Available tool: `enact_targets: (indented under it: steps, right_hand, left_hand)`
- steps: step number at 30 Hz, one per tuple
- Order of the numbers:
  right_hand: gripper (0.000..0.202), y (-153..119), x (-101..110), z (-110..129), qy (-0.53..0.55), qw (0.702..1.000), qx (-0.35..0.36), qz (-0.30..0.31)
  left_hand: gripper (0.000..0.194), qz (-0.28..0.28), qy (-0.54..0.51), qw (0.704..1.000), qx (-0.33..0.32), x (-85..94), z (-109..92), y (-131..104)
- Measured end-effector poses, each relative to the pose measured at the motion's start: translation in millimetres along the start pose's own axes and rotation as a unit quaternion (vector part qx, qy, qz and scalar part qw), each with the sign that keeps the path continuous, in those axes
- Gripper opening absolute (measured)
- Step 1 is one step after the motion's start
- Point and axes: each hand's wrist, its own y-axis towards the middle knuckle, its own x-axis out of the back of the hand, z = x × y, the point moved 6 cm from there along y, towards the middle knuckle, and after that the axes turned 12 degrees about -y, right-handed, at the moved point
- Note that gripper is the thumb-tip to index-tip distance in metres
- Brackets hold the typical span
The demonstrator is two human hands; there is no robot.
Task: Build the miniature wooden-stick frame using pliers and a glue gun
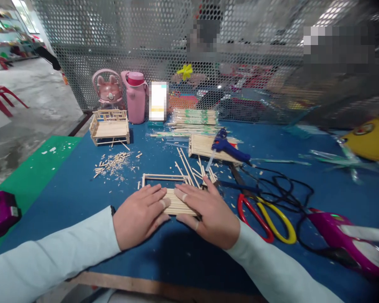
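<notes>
A flat row of thin wooden sticks (180, 203) lies side by side on the blue tabletop, partly covered by my hands. My left hand (142, 215) rests on its left end, fingers stretched out flat and thumb along the near edge. Over the right end, my right hand (208, 210) lies with fingers spread, its thumb also by the near edge. Both hands have a pale band around one finger. Just beyond them is a narrow rectangular stick frame (164, 177). Loose sticks (187, 166) are scattered past my right fingertips.
Right of my hands lie scissors (267, 219) with red and yellow handles. A blue glue gun (229, 147) sits on a stick panel (197, 147). Stick furniture (110, 128), offcuts (113, 163), a pink bottle (136, 99) and a lit phone (158, 101) stand or lie farther back.
</notes>
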Motion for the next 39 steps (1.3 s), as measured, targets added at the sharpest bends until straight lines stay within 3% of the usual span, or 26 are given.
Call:
enact_targets:
  steps: [6, 8, 10, 11, 14, 16, 19, 24, 32, 39]
  right_hand:
    - [0.041, 1, -5, 2, 0.003, 1.000, -0.002, 0.012]
    - [0.050, -1, 1, -2, 0.022, 0.999, 0.005, 0.029]
    - [0.066, -3, 22, -15, 0.049, 0.999, -0.008, 0.010]
    - [0.073, -5, 39, -25, 0.063, 0.997, -0.036, -0.029]
    - [0.053, -12, 93, -66, 0.115, 0.964, -0.157, -0.182]
    - [0.038, -9, 107, -89, 0.054, 0.958, -0.216, -0.183]
    - [0.036, 7, 84, -122, -0.100, 0.961, -0.252, -0.052]
    - [0.054, 28, 36, -161, -0.153, 0.947, -0.282, 0.002]
    - [0.058, 29, 30, -182, -0.159, 0.929, -0.333, 0.009]
    - [0.051, 30, 29, -193, -0.064, 0.917, -0.390, -0.053]
  left_hand:
    - [0.028, -0.011, 0.010, 1.000, -0.009, 1.9, -1, 3]
    - [0.027, -0.009, 0.011, 1.000, -0.012, 3.5, -2, 4]
    - [0.028, -0.008, 0.014, 1.000, -0.016, 4.3, -3, 5]
    - [0.028, -0.007, 0.015, 1.000, -0.018, 4.4, -3, 5]
    - [0.029, -0.006, 0.018, 1.000, -0.023, 3.9, -4, 5]
    - [0.029, -0.009, 0.023, 0.999, -0.027, 3.6, -4, 5]
    - [0.028, -0.016, 0.033, 0.999, -0.033, 3.5, -5, 5]
    - [0.027, -0.022, 0.036, 0.999, -0.030, 3.6, -6, 4]
    - [0.026, -0.033, 0.008, 0.999, -0.030, 3.0, -5, 3]
    - [0.025, -0.032, 0.023, 0.999, -0.037, 5.8, -7, 5]
